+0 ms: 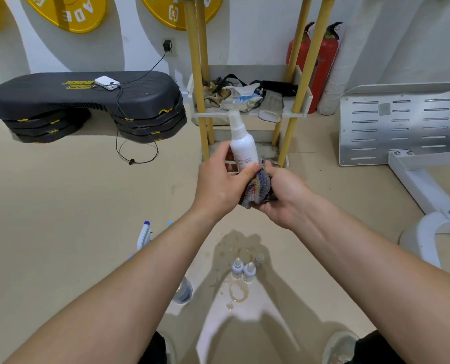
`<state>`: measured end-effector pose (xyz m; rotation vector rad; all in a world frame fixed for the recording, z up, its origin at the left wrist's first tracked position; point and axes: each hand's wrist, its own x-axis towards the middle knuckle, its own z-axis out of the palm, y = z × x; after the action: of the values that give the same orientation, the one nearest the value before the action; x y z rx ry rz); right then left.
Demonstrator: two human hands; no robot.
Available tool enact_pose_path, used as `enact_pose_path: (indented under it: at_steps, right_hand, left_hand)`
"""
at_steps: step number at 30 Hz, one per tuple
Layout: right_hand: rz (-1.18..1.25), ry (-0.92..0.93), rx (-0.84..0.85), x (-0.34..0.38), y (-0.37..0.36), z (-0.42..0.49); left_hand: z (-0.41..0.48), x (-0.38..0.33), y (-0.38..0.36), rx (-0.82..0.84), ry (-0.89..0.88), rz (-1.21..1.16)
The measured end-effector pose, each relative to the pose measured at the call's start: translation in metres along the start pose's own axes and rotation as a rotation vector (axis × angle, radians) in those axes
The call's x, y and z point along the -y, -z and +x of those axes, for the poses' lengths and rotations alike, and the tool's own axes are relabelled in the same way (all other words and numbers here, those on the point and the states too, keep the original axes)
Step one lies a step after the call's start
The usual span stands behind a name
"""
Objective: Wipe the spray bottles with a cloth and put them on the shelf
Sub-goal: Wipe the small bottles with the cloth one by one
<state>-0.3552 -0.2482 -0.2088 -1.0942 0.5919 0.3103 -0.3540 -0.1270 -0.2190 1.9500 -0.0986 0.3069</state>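
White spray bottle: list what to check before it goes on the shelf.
1. Left hand grips the white spray bottle: ok.
2. Cloth, bunched in the right hand, touches the bottle's lower end: ok.
3. Bottle wiped all round: cannot tell.
4. Free room on the shelf middle tier: not ok, rags and wrappers crowd it.
5. Two small bottles dealt with: not ok, they stand on the floor.

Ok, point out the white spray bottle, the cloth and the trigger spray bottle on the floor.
white spray bottle (243, 145), head view, on its white body.
cloth (260, 186), head view, on the bunched striped middle.
trigger spray bottle (143, 236), head view, on its white trigger head.
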Motion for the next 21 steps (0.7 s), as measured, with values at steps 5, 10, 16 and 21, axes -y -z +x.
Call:
enact_pose_path:
  at_steps: [5,10,16,21]
  right_hand:
    - [-0.092,0.08,-0.13,-0.002,0.002,0.003]
    - [-0.087,0.206,-0.2,-0.01,0.003,0.0]
    - [-0.096,0.105,-0.139,-0.008,0.001,0.001]
    - [-0.207,-0.039,-0.015,0.019,0.014,-0.007]
  left_hand:
    - [-0.002,0.0,-0.004,0.0,0.052,0.035]
    - [-0.002,-0.002,-0.007,-0.015,0.172,0.01]
    - [-0.004,0.007,-0.008,-0.003,0.17,0.004]
    - [0.009,0.012,0.016,0.183,0.127,-0.074]
